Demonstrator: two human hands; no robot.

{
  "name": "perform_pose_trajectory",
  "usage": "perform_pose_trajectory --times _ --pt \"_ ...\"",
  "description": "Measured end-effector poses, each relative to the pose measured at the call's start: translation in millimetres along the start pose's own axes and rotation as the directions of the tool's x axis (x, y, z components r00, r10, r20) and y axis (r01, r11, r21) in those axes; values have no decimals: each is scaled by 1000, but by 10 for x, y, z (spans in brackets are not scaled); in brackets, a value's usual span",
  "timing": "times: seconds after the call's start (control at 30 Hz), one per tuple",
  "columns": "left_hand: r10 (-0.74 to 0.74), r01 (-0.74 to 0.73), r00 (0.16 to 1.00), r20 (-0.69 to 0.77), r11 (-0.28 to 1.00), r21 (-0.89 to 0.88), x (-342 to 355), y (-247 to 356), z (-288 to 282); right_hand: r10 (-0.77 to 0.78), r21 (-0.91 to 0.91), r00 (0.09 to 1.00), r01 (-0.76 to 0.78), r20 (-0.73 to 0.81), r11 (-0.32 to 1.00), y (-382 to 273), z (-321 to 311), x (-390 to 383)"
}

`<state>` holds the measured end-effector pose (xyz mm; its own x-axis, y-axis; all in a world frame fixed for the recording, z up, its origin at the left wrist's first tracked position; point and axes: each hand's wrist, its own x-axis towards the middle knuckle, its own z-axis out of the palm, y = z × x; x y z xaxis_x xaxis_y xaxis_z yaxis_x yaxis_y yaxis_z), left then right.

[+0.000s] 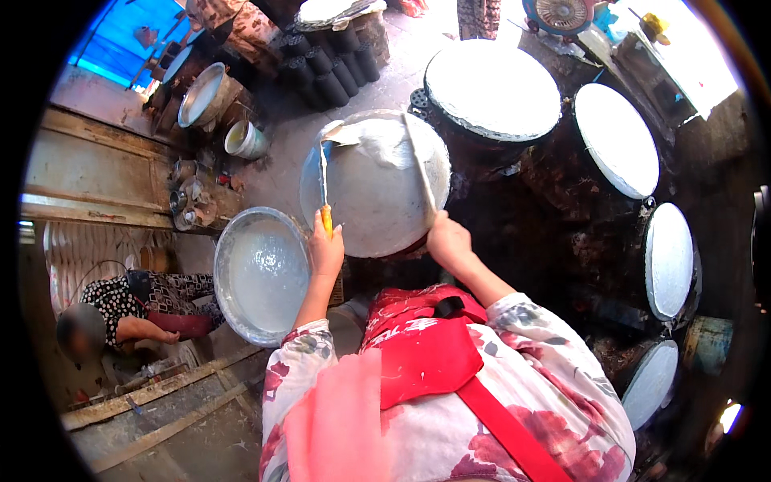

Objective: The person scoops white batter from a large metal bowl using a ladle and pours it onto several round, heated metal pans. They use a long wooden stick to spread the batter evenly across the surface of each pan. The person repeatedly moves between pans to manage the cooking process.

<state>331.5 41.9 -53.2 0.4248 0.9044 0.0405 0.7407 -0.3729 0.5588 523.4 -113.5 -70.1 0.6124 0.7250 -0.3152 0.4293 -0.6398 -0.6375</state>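
My left hand (327,251) is closed round the yellow handle of a long, thin-bladed scraper (324,173), whose far end meets a whitish flap at the rim of a round grey pan (365,197). In my right hand (450,243) is a long pale stick (421,161), slanting away over the pan's right side. Wet white material (385,140) lies folded along the pan's far part, between the two tools. To the left of my left hand stands a wide metal basin (265,273) of milky white liquid.
Large round white-topped pans (491,88) curve along the right side. Black perforated briquettes (329,68) are stacked at the far side, near a white bucket (246,140). A seated person (132,309) is at the left, and a fan (560,14) stands at the far right.
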Motion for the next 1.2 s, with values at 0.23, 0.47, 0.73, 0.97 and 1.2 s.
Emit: perform_pose_trajectory --times 0.23,0.47,0.73,0.97,1.2 --pt "-109 109 994 21 994 5 -100 46 -148 -154 -25 988 154 13 988 -235 110 330" --pt "-84 84 996 31 996 -8 -267 -54 -216 -318 -98 945 324 75 941 -298 448 295" --pt "-158 158 987 4 987 -24 -540 -212 -326 -251 -255 968 249 25 935 -8 115 672" --pt "-194 195 981 16 974 -115 -939 -91 -579 -317 -341 947 313 44 887 -103 -223 874" --pt "-196 197 980 24 968 -153 -1069 -24 -672 -478 -398 828 560 294 727 -294 -16 761"
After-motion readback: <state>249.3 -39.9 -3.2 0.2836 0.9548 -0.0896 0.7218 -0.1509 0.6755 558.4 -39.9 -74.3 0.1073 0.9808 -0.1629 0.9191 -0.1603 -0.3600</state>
